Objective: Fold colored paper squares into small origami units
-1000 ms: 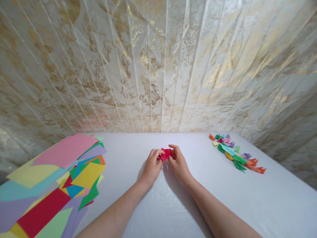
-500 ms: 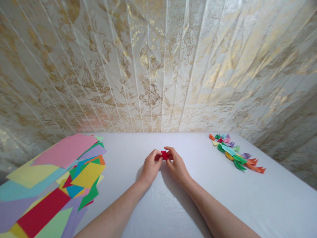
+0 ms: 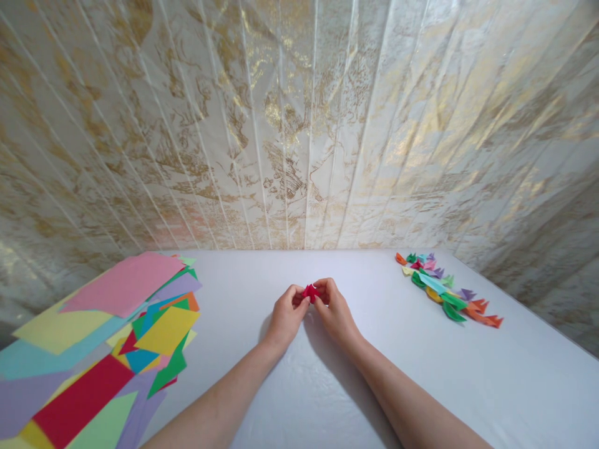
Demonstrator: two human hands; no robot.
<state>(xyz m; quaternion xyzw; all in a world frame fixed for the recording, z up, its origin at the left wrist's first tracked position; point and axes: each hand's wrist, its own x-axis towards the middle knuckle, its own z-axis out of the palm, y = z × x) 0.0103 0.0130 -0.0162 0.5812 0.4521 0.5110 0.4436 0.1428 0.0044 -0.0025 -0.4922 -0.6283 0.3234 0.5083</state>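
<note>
A small folded red paper piece (image 3: pixel 311 292) with pointed tips is held up between both hands, just above the middle of the white table (image 3: pixel 290 399). My left hand (image 3: pixel 286 312) pinches its left side between thumb and fingers. On the other side, my right hand (image 3: pixel 335 312) grips it with thumb and bent fingers. Parts of the red paper are hidden behind the fingertips.
Coloured paper sheets lie spread on the left, among them a pink sheet (image 3: pixel 135 284), a yellow sheet (image 3: pixel 167 330) and a dark red sheet (image 3: pixel 84 402). Several folded paper figures (image 3: pixel 433 284) line the right. A gold-patterned curtain (image 3: pixel 290 125) hangs behind the table.
The red paper has turned slightly in the fingers, with its points now facing more upward. My right fingers have curled a little closer around it. Both hands stay in place.
</note>
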